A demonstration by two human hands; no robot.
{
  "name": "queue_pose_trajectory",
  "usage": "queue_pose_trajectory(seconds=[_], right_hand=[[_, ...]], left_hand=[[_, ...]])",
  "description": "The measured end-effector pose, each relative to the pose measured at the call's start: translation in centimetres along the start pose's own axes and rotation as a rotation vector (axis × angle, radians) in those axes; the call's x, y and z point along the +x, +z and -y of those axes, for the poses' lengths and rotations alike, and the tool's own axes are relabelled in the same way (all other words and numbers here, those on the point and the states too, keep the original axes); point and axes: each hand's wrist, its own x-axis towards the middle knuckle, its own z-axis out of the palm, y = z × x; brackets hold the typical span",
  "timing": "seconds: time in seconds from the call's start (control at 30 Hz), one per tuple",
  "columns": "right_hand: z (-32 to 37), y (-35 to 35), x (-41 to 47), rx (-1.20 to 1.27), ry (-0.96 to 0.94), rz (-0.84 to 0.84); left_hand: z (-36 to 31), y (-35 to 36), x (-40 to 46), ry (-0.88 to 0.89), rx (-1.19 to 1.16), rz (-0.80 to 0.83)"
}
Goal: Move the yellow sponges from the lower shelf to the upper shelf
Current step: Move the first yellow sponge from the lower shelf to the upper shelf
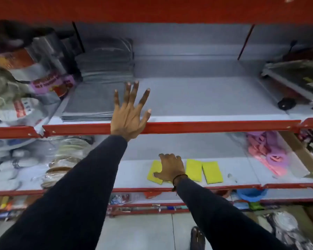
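Several yellow sponges lie flat in a row on the lower shelf [242,170]. My right hand [171,166] rests on top of the leftmost yellow sponge [153,173], thumb pressed on it and fingers curled down over the far side. It hides part of what lies under the palm. Two more yellow sponges [193,169] [212,172] lie just right of that hand. My left hand [129,112] is raised with fingers spread over the red front lip of the upper shelf [206,127], holding nothing.
A stack of grey mats [90,105] sits on the upper shelf's left part, with packaged goods [25,78] further left. A boxed item [294,82] stands at the right. Pink plastic items [267,156] lie on the lower shelf's right. Bagged goods [65,163] sit at its left.
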Motion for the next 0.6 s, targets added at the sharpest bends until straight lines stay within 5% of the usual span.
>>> queue_pose_trajectory(seconds=[0.2, 0.6], right_hand=[[0.7, 4.1, 4.1, -0.152, -0.091, 0.232], [0.2, -5.5, -2.8, 0.003, -0.529, -0.187]], left_hand=[[1.1, 3.1, 1.2, -0.024, 0.016, -0.110], [0.8, 1.6, 0.6, -0.044, -0.018, -0.027]])
